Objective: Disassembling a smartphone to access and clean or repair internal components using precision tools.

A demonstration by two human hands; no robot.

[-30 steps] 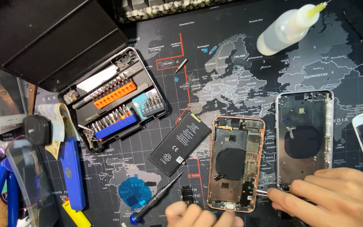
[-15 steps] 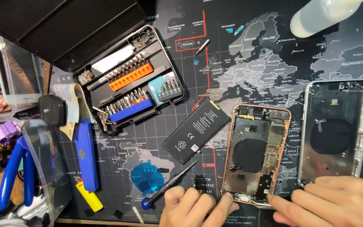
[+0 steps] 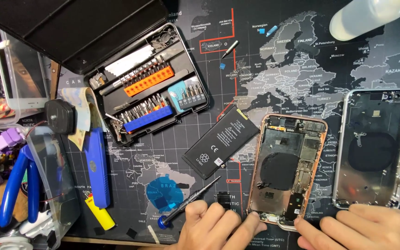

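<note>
Rose-gold phone housing steadied at its lower end by both hands

Rose-gold phone housing [image 3: 285, 171] is laid open-side up on the dark map-printed mat [image 3: 274, 74], between the black battery [image 3: 221, 141] on its left and a silver phone housing [image 3: 377, 153] on its right. Its long axis runs nearly up and down the view, tipped slightly: the top end, where the camera cut-out and boards are seen, points away from the person and a little to the right, while the connector end points toward the person.

The left hand [image 3: 221, 227] is rested at the lower left corner of the frame with its fingers loosely curled and laid side by side; nothing is seen pinched in it. The right hand [image 3: 362, 229] is laid flat just beside the lower right corner, fingers together and extended leftward. Whether a small part or tool is held under the fingertips cannot be told, since that spot is partly hidden.

For the work at the connector end to be done well, the frame should be pinned evenly from both sides so it is not rocked, and pressure should be kept on the metal rim, off the thin flex cables. A blue-capped screwdriver [image 3: 188, 203] is lying just left of the left hand, within easy reach, and the open bit case [image 3: 151, 88] is well apart at upper left.
</note>
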